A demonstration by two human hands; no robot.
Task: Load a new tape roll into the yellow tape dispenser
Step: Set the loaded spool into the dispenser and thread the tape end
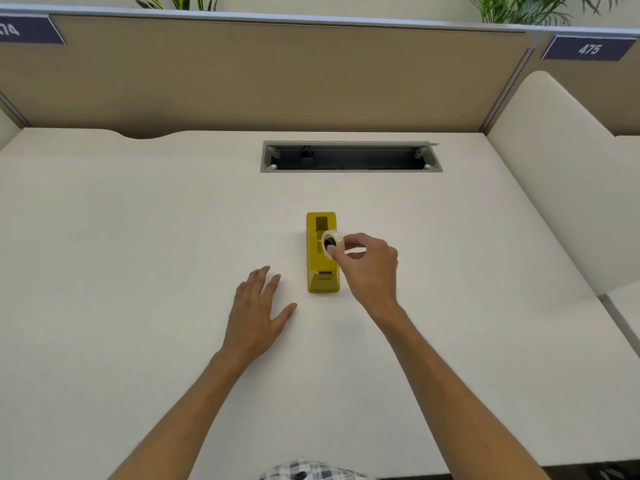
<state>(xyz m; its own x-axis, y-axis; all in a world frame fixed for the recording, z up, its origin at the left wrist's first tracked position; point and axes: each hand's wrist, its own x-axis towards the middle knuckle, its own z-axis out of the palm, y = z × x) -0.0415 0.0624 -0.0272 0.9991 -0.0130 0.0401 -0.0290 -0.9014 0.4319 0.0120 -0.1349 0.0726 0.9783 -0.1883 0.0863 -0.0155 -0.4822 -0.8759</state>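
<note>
Two hands out: right hand (369, 268) pinches the tape roll (333, 244) over the yellow dispenser (322, 252); left hand (258, 311) lies open, flat on the counter (138, 237).

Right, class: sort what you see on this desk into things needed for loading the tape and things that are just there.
Part of the job:
yellow tape dispenser
tape roll, pinched in the right hand

Just there:
left hand, flat on the desk, holding nothing
open cable tray
desk number sign
plants
</note>
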